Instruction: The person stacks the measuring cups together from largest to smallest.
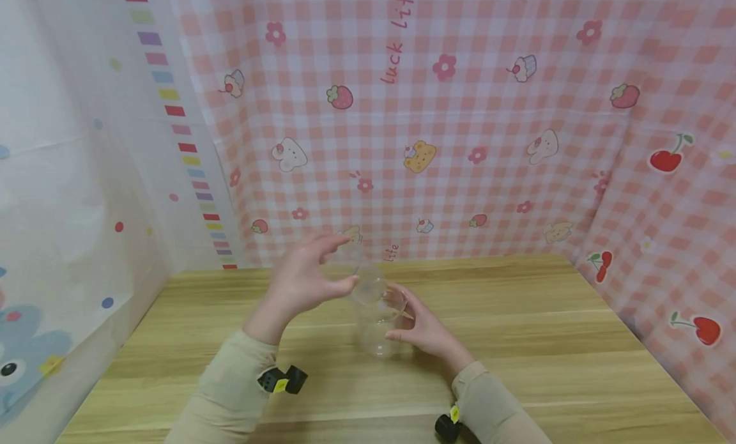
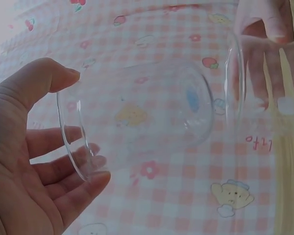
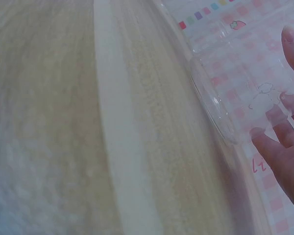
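My left hand (image 1: 307,279) grips a see-through cup (image 2: 147,115) by its rim, thumb on one side and fingers on the other. This cup is tilted, its base pointing toward the mouth of a second clear cup (image 1: 376,343). That second cup stands upright on the table, in front of the patterned cloth. Around its side curves my right hand (image 1: 425,326), thumb and fingers on the wall. In the right wrist view the right fingertips (image 3: 258,133) lie against the lower cup's clear wall (image 3: 240,93), near its base.
The wooden table (image 1: 517,354) runs back to a pink checked cloth (image 1: 489,124) printed with flowers and animals. A white cloth (image 1: 75,176) hangs along the left side, and more checked cloth covers the right. Small black cameras (image 1: 294,380) sit on both wrists.
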{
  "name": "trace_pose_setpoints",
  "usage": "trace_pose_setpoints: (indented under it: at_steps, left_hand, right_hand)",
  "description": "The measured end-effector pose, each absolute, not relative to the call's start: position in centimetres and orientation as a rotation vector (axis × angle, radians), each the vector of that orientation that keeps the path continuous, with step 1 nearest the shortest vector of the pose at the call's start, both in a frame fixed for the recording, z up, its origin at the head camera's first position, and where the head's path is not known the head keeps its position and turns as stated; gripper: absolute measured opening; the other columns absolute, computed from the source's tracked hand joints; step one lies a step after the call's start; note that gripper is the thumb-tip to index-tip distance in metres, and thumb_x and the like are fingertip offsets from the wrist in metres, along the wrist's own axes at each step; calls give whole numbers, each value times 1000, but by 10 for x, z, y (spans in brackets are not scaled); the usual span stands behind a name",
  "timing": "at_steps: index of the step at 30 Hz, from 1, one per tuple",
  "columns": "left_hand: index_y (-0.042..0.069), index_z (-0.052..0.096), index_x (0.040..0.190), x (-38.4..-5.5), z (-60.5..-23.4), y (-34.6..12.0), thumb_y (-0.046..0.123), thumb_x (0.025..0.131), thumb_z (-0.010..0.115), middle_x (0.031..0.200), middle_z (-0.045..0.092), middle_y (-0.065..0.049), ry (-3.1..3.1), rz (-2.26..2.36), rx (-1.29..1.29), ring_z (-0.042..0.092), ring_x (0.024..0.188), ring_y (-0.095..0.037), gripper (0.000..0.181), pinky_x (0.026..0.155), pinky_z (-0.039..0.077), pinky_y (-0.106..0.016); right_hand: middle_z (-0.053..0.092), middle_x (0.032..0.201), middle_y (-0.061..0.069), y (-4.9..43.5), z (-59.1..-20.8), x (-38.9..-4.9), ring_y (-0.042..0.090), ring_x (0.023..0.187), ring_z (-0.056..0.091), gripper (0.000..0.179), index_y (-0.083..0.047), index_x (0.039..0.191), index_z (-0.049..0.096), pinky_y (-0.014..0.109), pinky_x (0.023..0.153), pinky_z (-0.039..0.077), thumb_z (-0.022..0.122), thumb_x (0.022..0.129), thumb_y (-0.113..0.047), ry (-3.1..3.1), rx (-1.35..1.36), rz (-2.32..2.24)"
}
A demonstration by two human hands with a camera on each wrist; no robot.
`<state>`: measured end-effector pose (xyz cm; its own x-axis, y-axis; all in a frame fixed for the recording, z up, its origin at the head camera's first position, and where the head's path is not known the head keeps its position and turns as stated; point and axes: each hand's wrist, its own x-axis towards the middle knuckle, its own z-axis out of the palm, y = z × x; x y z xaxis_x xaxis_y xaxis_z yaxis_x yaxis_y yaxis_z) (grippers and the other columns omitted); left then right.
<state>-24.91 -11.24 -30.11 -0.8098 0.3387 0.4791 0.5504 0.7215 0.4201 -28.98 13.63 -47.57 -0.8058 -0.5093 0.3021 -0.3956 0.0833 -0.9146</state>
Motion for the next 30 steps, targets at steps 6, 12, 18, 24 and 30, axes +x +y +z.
trace_pose_setpoints:
  at_steps: [6, 12, 18, 24, 30]
  left_hand:
    - [11, 63, 132, -251, -304, -106, 32, 72, 86, 128, 63, -9, -2542, -808, -712, 63, 103, -28, 68, 85, 54, -47]
    - [11, 63, 132, -255, -310, -102, 34, 73, 84, 127, 64, -8, -2564, -780, -744, 64, 102, -28, 66, 81, 55, -46]
    - [15, 63, 133, -260, -316, -97, 36, 73, 84, 132, 61, -10, -2605, -740, -750, 60, 113, -29, 67, 90, 53, -50]
    - [13, 63, 133, -263, -321, -92, 38, 73, 83, 135, 59, -11, -2627, -734, -766, 56, 120, -30, 68, 97, 49, -51]
    - [13, 63, 133, -264, -328, -87, 38, 72, 84, 138, 56, -13, -2671, -753, -755, 53, 124, -32, 69, 97, 48, -54]
  right_hand:
    - [38, 149, 27, 135, -477, -291, 43, 138, 35, 90, -2, 153, 23, 49, 108, 39, 78, 82, 2, 2234, -946, -1853]
    - [38, 148, 28, 134, -477, -291, 42, 136, 37, 87, 0, 152, 26, 45, 105, 43, 76, 81, 7, 2226, -935, -1876]
    - [37, 149, 26, 134, -476, -292, 42, 135, 39, 85, -1, 151, 28, 45, 103, 46, 74, 81, 11, 2209, -944, -1887]
    - [36, 150, 24, 134, -475, -291, 42, 136, 38, 86, -1, 151, 28, 44, 104, 44, 77, 81, 6, 2223, -933, -1878]
    - [34, 152, 22, 134, -474, -290, 41, 138, 36, 87, -2, 152, 27, 44, 107, 41, 75, 81, 10, 2243, -920, -1858]
